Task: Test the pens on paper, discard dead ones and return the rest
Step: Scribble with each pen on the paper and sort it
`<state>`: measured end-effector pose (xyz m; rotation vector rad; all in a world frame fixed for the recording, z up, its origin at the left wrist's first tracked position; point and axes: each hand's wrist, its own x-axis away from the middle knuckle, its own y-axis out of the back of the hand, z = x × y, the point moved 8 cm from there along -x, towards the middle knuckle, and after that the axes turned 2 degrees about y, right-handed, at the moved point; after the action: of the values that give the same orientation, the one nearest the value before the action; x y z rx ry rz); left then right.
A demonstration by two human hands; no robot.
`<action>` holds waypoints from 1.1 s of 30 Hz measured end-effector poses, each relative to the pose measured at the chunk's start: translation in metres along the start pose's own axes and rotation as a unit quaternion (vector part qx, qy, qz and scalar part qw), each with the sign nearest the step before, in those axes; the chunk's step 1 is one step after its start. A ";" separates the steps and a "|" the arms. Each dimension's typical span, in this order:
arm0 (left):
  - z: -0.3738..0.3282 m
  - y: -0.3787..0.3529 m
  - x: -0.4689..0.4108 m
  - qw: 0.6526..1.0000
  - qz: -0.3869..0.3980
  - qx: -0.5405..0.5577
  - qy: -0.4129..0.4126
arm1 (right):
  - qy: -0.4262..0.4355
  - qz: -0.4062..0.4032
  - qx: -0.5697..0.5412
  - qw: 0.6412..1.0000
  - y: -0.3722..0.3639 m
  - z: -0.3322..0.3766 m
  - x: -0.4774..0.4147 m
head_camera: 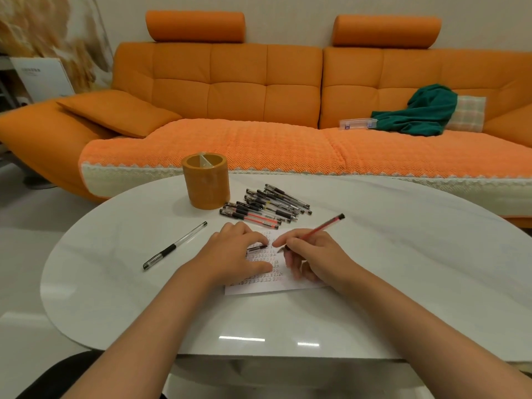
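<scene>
On the 正-filled paper [290,285], right hand [315,259] around red pen [323,226], left hand [230,251] around black cap [258,248].

The sheet of paper [259,287] carries the only writing that can be read: handwritten rows of one small character repeated over and over, which looks like 正, some in dark ink and some in red (the strokes are small and several are blurred). The white board [43,77] at the far left has a few lines of grey print, too small to read. The clear box [357,123] on the sofa [230,90] bears a blue label, and the barrels of the pens [267,204] show print, all illegible
</scene>
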<state>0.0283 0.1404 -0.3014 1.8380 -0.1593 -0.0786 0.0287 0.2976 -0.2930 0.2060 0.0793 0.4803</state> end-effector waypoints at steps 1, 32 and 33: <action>0.000 0.000 0.000 1.000 -0.001 -0.003 0.001 | -0.011 0.003 -0.003 1.000 -0.001 -0.002 0.001; -0.003 0.000 0.000 0.999 0.034 0.006 0.021 | 0.037 0.029 0.172 0.984 -0.006 -0.004 0.010; -0.004 0.000 0.000 0.999 0.035 0.004 0.022 | 0.040 0.029 0.177 0.983 -0.006 -0.004 0.010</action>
<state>0.0290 0.1438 -0.3003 1.8395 -0.1942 0.0117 0.0397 0.2978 -0.2980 0.5385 0.2381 0.5302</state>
